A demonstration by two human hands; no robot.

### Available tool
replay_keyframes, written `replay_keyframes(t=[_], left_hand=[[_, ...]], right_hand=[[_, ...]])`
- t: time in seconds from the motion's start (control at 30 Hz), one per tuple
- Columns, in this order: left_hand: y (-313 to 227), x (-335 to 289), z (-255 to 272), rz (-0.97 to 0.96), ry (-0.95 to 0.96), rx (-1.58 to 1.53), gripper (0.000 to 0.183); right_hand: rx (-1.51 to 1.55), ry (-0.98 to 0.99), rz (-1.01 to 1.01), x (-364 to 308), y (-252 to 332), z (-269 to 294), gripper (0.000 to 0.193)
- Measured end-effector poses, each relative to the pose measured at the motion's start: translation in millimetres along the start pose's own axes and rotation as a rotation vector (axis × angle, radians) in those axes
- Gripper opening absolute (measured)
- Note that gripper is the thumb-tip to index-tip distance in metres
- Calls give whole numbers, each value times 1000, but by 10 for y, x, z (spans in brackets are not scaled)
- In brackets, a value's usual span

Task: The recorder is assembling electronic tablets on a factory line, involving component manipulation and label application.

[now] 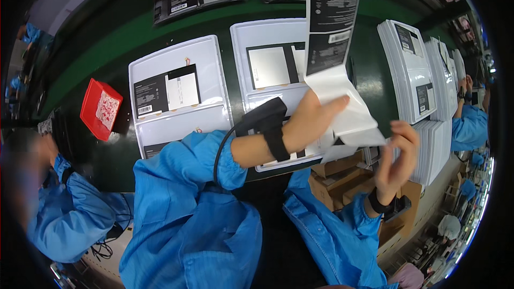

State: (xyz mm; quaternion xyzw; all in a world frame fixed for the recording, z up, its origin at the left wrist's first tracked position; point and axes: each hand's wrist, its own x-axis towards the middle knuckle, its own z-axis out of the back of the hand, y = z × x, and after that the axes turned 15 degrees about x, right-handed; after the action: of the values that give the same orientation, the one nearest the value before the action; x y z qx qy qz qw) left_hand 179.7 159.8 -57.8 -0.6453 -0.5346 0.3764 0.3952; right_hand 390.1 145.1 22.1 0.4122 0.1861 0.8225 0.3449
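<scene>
A long strip of black printed labels (332, 27) on white backing hangs across the middle of the bench, its lower part bare, creased and folded. My left hand (316, 120) grips the backing, thumb on top and fingers mostly hidden behind it. At the strip's lower right corner, my right hand (399, 158) has curled fingers, with thumb and fingertip meeting the backing's end. Beneath the strip and left forearm lies a white tray (239, 35) with a flat silver-and-black battery pack (269, 68). A second white tray (213, 59) on the left holds another battery pack (182, 91) with thin coloured leads.
A red bin (92, 108) with small pale and red bits stands far left. Stacked white trays (392, 75) rise at the right. Dark trays (160, 8) line the back. Cardboard boxes (409, 195) sit below the bench's right edge. A co-worker's blue sleeve (75, 208) is at left.
</scene>
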Motion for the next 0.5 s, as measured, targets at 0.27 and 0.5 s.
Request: replay_keyframes(t=[0.27,0.5], left_hand=[[-351,-184,276,107,978,923,75],[-755,-701,670,52,140,440,30]], right_hand=[[978,-535,-80,-236,175,-169,17],[1002,-327,-608,9,334,-1099,14]])
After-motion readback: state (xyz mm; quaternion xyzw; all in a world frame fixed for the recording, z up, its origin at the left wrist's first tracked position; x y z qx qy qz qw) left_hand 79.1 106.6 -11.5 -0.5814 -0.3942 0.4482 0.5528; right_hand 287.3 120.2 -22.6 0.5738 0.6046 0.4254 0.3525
